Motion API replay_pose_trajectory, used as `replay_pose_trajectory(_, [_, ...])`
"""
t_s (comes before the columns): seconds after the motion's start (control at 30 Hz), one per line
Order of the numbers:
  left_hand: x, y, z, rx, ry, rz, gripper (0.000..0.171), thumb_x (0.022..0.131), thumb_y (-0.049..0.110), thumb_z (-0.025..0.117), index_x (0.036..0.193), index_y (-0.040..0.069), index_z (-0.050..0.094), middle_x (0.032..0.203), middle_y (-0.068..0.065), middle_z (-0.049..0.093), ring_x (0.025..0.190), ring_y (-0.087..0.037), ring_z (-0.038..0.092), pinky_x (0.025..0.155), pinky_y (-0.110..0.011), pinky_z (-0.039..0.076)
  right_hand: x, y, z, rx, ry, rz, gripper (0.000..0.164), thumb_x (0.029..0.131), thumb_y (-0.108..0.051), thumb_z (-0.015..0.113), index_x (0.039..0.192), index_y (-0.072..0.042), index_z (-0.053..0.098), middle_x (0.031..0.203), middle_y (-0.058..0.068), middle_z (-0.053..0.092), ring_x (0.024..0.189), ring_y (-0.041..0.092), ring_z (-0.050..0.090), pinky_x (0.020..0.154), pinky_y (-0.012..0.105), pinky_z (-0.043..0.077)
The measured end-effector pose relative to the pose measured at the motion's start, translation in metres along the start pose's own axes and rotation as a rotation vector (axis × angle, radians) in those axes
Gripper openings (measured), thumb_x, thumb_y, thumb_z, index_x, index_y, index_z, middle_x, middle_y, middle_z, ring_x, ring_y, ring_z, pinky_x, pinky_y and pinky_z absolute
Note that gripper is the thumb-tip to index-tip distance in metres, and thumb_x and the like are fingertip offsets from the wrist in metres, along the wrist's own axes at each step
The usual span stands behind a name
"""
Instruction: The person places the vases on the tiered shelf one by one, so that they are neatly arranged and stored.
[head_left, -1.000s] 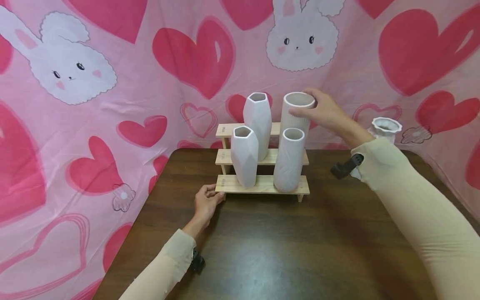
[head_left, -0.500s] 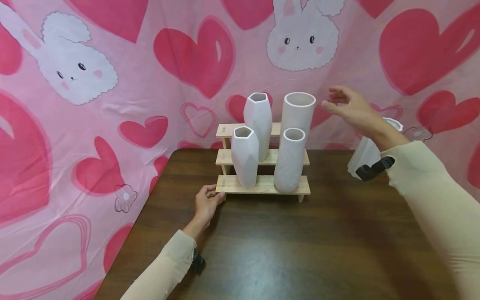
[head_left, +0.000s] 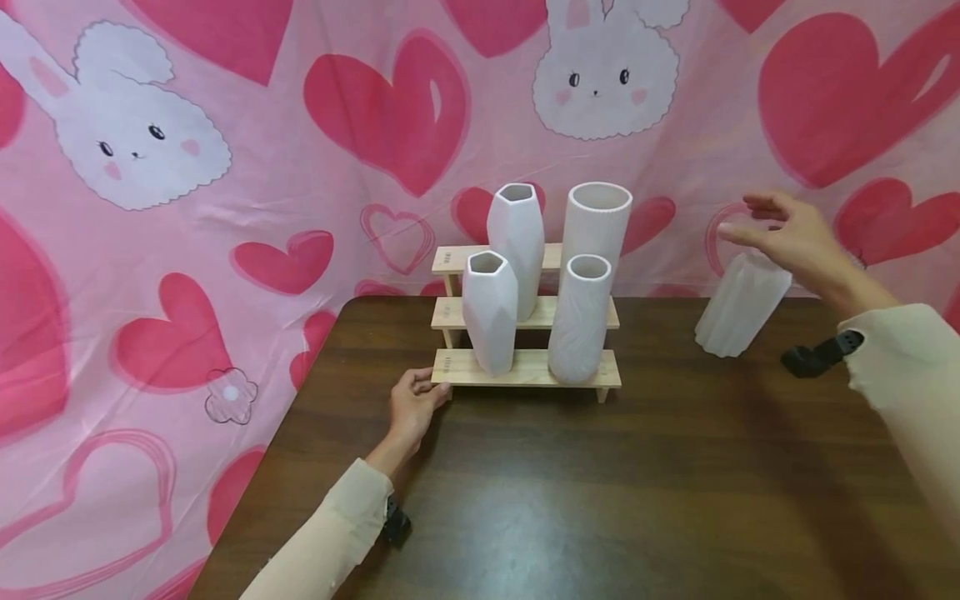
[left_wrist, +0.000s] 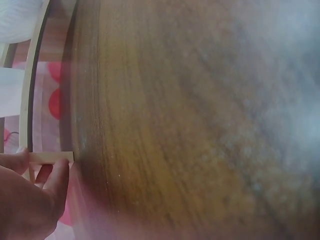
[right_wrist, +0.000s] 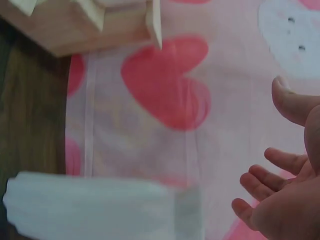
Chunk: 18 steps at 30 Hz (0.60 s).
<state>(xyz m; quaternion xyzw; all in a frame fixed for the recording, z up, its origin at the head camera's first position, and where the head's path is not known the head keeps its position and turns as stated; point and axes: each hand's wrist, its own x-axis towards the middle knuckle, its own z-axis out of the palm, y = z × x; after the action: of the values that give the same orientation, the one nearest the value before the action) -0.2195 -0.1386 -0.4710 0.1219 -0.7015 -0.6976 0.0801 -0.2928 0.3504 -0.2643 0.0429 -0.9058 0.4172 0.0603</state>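
Observation:
My left hand (head_left: 411, 412) pinches the front left corner of a three-tier wooden stand (head_left: 534, 367); in the left wrist view its thumb and fingers are on the stand's short leg (left_wrist: 50, 157). On the stand's left side are a front faceted white vase (head_left: 490, 312) and a taller faceted vase (head_left: 516, 237) behind. On the right, a textured cylindrical vase (head_left: 579, 329) stands before a wider ribbed cylinder vase (head_left: 597, 229). My right hand (head_left: 806, 242) hovers, fingers relaxed and holding nothing, just above a fluted white vase (head_left: 738, 312) on the table, partly covering its top.
The dark wooden table (head_left: 495, 492) reaches back to a pink cloth (head_left: 390, 117) with hearts and rabbits hanging behind it. Black wrist cameras sit on both cream sleeves (head_left: 907, 367).
My right hand has let go of the wider ribbed cylinder vase on the stand and moved right, over to the fluted vase. The left hand stays at the stand's corner.

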Motion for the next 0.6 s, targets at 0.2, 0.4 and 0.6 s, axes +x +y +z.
replay_pose_trajectory(0.2, [0.0, -0.001, 0.0, 0.0, 0.005, 0.001, 0.034, 0.083, -0.008, 0.07, 0.114, -0.005, 0.057, 0.1, -0.023, 0.066, 0.083, -0.021, 0.068, 0.077, -0.031, 0.06, -0.006, 0.03, -0.017, -0.001, -0.035, 0.091, 0.087, 0.091, -0.047, 0.061, 0.155, -0.027, 0.007, 0.161, 0.013, 0.004, 0.142, 0.044, 0.01, 0.108, 0.069, 0.024])
replay_pose_trajectory(0.4, [0.0, 0.0, 0.0, 0.009, 0.011, -0.007, 0.033, 0.083, -0.008, 0.07, 0.114, -0.004, 0.058, 0.1, -0.022, 0.066, 0.082, -0.02, 0.067, 0.077, -0.03, 0.06, -0.003, 0.058, -0.019, -0.02, -0.11, 0.091, 0.095, 0.092, -0.041, 0.062, 0.155, -0.014, -0.005, 0.156, 0.029, 0.005, 0.137, 0.047, 0.016, 0.11, 0.062, 0.027])
replay_pose_trajectory(0.6, [-0.002, 0.002, 0.0, 0.005, 0.002, -0.006, 0.033, 0.084, -0.008, 0.069, 0.114, -0.004, 0.057, 0.101, -0.023, 0.066, 0.084, -0.021, 0.068, 0.079, -0.032, 0.06, 0.0, 0.072, -0.014, -0.117, -0.028, 0.001, 0.06, 0.088, -0.033, 0.07, 0.125, 0.002, 0.039, 0.097, 0.003, 0.051, 0.081, 0.008, 0.046, 0.062, 0.018, 0.04])
